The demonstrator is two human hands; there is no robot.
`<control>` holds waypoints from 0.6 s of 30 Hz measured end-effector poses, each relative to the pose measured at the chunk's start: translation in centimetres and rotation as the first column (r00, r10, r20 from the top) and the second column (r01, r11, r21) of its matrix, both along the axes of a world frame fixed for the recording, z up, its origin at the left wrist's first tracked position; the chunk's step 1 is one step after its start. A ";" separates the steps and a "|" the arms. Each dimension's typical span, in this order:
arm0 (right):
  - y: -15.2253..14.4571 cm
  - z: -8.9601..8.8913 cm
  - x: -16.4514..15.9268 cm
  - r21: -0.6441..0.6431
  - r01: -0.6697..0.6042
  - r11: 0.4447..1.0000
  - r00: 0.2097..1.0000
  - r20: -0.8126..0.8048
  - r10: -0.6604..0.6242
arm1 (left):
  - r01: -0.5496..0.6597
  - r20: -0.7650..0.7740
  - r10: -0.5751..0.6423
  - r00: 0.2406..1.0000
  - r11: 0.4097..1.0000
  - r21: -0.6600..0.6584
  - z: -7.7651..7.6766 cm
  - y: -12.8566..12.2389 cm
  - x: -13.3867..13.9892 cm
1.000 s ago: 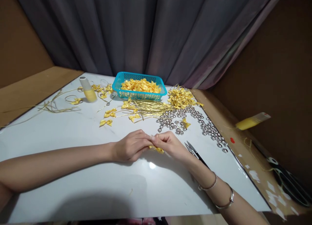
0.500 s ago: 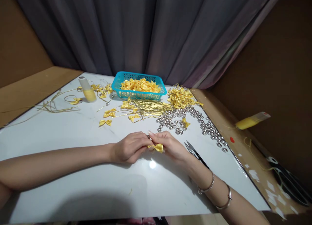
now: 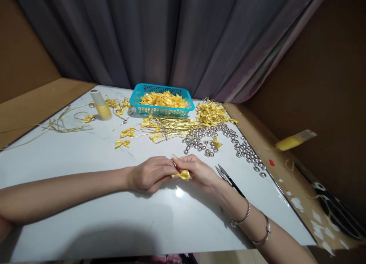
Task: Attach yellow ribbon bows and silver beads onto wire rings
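Note:
My left hand [image 3: 151,175] and my right hand [image 3: 197,173] meet over the front middle of the white tabletop [image 3: 128,226]. Between them shows a yellow ribbon bow [image 3: 184,175], pinched by the fingers of both. A small silvery bit [image 3: 173,162] peeks out by my right thumb; the fingers cover most of it. Behind the hands lie several loose yellow bows [image 3: 122,144], a bundle of gold cords [image 3: 177,126] and many silver beads [image 3: 197,138]. Black thread snips [image 3: 230,180] rest beside my right wrist, partly under the forearm.
At the back stands a turquoise basket [image 3: 161,110] full of yellow bows. A heap of corded bows [image 3: 211,113] lies right of it, a yellow thread spool [image 3: 101,105] left. Scissors [image 3: 340,210] and another spool [image 3: 296,140] sit on the brown ledge at right. A curtain hangs behind.
Both hands keep their pinch on the bow, with only a slight shift of the fingers and bow. The whole view has drifted a little.

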State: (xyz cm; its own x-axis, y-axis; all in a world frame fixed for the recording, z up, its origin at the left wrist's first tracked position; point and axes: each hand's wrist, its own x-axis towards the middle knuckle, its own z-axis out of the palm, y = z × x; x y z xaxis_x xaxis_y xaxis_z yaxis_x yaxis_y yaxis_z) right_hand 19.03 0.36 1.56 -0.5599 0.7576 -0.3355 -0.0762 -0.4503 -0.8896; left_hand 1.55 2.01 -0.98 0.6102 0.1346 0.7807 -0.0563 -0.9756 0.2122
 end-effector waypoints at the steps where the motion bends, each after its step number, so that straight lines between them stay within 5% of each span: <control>1: 0.0 0.0 0.0 0.006 -0.002 1.000 1.000 -0.001 0.002 | 0.004 0.000 -0.004 1.000 1.000 0.007 0.0 0.0 0.0; 9: 0.2 -0.3 0.3 -0.005 -0.131 0.991 0.991 0.007 0.131 | 0.081 -0.004 -0.081 0.997 0.996 -0.036 -0.4 0.1 -0.1; 14: 1.0 0.0 1.0 0.178 -0.091 0.980 0.995 0.044 0.085 | -0.019 0.018 0.023 1.000 0.982 -0.187 -0.3 -0.2 0.1; 16: 1.3 0.2 1.5 0.327 -0.038 0.944 0.997 0.082 0.011 | -0.048 0.023 0.061 0.998 0.932 -0.360 0.0 -0.4 0.2; 18: 1.6 0.5 2.1 0.556 -0.071 0.828 0.977 0.205 -0.054 | -0.045 0.022 0.073 0.997 0.797 -0.602 0.3 -0.5 0.4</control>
